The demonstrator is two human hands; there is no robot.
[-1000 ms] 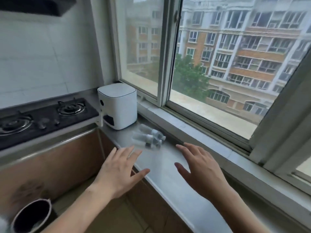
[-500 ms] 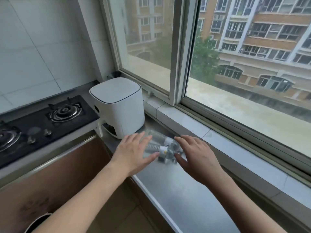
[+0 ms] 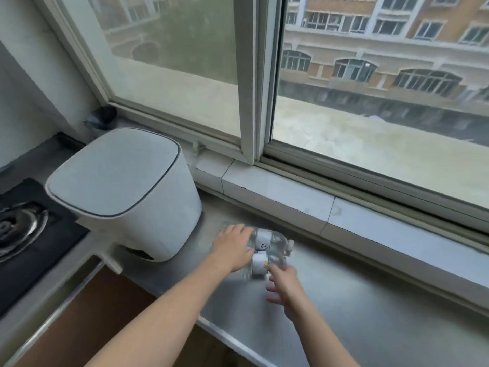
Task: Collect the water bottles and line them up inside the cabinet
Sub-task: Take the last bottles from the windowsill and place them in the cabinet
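Two bottles (image 3: 267, 247) lie on the counter (image 3: 357, 300) beside a white appliance (image 3: 127, 192). The left hand (image 3: 232, 247) grips the far bottle; the right hand (image 3: 283, 284), blurred, touches the near one, grip unclear.

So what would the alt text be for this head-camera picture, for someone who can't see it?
Two bare hands reach for two clear water bottles lying on a steel counter below a window: the left hand is on the farther bottle and the right hand touches the nearer one. A white bin-like appliance stands to the left, beside a gas hob.
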